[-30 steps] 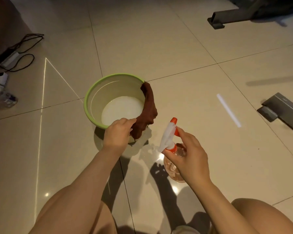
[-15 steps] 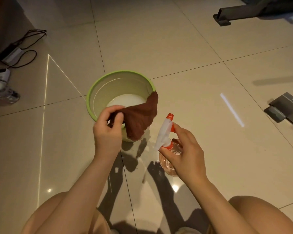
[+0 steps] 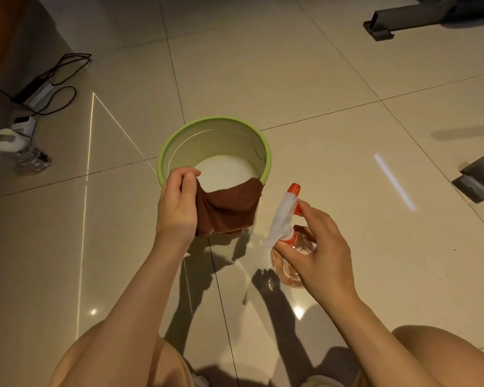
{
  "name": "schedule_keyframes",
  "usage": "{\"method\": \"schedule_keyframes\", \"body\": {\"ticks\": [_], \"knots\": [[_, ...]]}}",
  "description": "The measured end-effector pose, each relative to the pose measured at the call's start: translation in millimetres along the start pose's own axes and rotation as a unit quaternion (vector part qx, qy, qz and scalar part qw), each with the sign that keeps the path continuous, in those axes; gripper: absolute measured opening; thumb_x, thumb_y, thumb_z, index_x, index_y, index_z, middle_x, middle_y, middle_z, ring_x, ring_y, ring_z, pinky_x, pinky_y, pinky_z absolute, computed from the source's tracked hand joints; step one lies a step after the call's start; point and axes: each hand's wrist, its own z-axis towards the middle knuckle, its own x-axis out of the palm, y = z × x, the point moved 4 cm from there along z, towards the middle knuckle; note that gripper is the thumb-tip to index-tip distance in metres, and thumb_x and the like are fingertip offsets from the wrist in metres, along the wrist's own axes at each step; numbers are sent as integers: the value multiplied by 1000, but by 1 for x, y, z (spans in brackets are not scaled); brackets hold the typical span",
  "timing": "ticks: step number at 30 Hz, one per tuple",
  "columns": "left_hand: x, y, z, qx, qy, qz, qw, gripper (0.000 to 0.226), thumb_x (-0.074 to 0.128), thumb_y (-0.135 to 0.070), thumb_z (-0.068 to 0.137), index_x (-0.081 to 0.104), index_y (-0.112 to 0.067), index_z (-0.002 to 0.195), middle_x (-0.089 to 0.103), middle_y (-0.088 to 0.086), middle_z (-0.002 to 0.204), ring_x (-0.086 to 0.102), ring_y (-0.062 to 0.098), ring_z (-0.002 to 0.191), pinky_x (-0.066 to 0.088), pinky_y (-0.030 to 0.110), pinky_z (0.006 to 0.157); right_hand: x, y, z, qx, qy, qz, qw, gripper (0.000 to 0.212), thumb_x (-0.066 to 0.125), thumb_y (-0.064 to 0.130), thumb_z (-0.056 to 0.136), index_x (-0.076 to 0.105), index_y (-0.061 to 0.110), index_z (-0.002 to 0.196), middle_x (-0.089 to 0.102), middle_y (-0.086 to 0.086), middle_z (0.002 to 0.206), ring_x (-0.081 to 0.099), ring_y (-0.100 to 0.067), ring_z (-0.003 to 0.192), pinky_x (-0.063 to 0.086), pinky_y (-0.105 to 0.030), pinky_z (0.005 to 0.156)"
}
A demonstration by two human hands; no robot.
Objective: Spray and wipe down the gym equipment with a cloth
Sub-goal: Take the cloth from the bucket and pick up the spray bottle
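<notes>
I see my left hand (image 3: 176,208) pinching a rust-brown cloth (image 3: 229,210), which hangs over the near rim of the round green plastic bucket (image 3: 267,160) on the glossy beige tile floor (image 3: 319,93). My right hand (image 3: 322,255), fingers curled, grips a clear spray bottle with a white-and-orange trigger head (image 3: 284,219), just right of the bucket. Grey metal equipment legs (image 3: 380,23) lie far right.

Probably home gym: tiled floor (image 3: 291,79), equipment base (image 3: 380,26).
</notes>
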Motion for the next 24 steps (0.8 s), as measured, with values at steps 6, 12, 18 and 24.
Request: {"method": "schedule_keyframes", "body": {"ticks": [6, 12, 18, 24], "knots": [[-6, 14, 5, 34, 72, 391, 917, 35, 79, -21, 78, 54, -15, 102, 41, -1, 100, 52, 22, 88, 39, 27, 75, 2, 4, 1, -6, 7, -10, 1000, 70, 70, 48, 76, 48, 26, 139, 55, 9, 130, 47, 8, 99, 39, 2, 74], [-10, 21, 10, 50, 148, 503, 850, 36, 78, -33, 79, 54, -15, 100, 42, -4, 95, 44, 19, 91, 39, 33, 71, 8, 7, 4, -2, 13, -5, 1000, 72, 75, 38, 78, 45, 24, 142, 54, 5, 134, 51, -3, 111, 38, -6, 84], [-12, 28, 9, 77, 160, 471, 864, 34, 62, 9, 79, 63, -10, 107, 39, -1, 98, 41, 22, 102, 40, 31, 76, 8, 9, 5, -2, 13, -10, 1000, 70, 76, 36, 79, 46, 25, 141, 54, 6, 135, 54, -10, 114, 38, -8, 84], [-20, 13, 6, 81, 89, 469, 875, 15, 70, -27, 87, 71, -21, 101, 53, -3, 94, 51, 22, 95, 43, 35, 80, 8, 9, 6, -4, 11, -13, 1000, 70, 76, 35, 79, 47, 22, 140, 54, 5, 135, 54, -9, 113, 36, -5, 83]]}}
